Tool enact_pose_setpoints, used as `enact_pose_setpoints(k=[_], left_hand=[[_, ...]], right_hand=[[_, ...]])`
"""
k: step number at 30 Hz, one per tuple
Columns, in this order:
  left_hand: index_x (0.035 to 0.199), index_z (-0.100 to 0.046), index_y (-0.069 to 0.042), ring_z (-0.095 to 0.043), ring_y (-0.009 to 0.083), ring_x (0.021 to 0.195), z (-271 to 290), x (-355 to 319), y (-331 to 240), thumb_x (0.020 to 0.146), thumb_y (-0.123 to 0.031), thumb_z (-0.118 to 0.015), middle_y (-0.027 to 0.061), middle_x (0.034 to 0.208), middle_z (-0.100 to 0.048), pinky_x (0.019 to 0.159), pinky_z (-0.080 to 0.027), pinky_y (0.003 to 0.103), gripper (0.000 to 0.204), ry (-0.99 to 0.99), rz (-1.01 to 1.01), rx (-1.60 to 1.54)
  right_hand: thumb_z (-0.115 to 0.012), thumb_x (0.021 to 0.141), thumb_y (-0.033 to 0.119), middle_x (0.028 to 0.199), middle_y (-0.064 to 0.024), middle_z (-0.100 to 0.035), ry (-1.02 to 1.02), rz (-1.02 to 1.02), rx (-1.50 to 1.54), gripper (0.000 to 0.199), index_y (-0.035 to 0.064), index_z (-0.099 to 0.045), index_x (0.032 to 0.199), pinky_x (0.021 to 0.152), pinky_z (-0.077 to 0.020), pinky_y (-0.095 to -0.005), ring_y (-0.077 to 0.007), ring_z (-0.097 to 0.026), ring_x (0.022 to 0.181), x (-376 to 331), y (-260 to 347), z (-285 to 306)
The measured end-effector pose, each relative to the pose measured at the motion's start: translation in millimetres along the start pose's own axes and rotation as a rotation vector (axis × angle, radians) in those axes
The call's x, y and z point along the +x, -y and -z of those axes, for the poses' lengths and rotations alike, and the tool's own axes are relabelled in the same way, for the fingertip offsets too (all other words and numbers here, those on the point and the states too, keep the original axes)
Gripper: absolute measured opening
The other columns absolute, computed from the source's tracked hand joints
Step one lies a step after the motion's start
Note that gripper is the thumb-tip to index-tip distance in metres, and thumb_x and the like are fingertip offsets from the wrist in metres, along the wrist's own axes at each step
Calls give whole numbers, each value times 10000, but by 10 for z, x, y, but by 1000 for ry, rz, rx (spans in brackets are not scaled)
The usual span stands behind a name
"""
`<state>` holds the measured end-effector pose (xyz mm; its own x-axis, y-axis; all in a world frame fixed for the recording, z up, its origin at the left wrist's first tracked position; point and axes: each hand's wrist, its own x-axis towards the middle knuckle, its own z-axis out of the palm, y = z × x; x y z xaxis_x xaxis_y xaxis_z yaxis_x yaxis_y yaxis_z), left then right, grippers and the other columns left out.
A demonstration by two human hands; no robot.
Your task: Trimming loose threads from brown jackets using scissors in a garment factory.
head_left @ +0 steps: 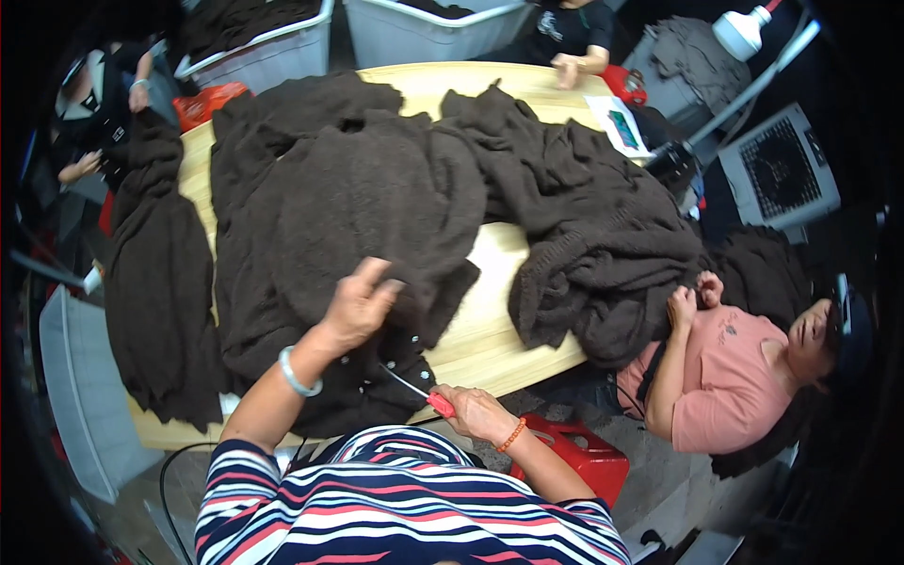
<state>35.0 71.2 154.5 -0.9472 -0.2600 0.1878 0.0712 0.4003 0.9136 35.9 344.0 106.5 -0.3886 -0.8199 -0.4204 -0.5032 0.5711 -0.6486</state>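
Head view: two hands on a dark knit, scissors out

Left hand (358, 303), just below frame centre: fingers spread and bent, pressing down on a dark brown fuzzy garment (348, 226), bunching the cloth under the palm. One pale bangle at that wrist.

Right hand (478, 411), lower centre: fingers curled tight round the red handle of one pair of scissors (419, 390); thin metal blades point up-left to the garment's near hem, where small pale buttons show. One orange bead bracelet on this wrist.

Knits counted: three dark brown masses on the table, the worked one at centre, a second heap (584, 217) to the right, a third strip (155, 282) draped over the left edge.

Surface: one pale wooden table (499, 320). A red stool (574, 452) stands below it.

Room: a seated person in a pink top (725, 377) at right handles the second heap; two more people at the top edge. Two grey bins (424, 33) at the top of the frame.
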Motion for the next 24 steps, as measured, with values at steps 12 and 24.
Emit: enact_pose_setpoints(k=[12, 24], left_hand=[[1372, -457, -108, -386, 355, 1319, 487, -453, 340, 553, -455, -862, 176, 1313, -451, 1138, -159, 640, 977, 522, -222, 1042], [1321, -453, 32, -453, 425, 1179, 522, -652, 928, 594, 12, -719, 222, 1211, -493, 984, -380, 496, 774, 211, -202, 842]], right_hand=[[-584, 837, 111, 875, -252, -666, -22, 35, 6, 353, 52, -526, 1180, 770, -519, -495, -422, -657, 850, 168, -54, 120], [-620, 900, 208, 982, -206, -669, -421, -128, 228, 354, 105, -550, 1231, 820, -512, -457, -401, -647, 944, 70, -230, 262]])
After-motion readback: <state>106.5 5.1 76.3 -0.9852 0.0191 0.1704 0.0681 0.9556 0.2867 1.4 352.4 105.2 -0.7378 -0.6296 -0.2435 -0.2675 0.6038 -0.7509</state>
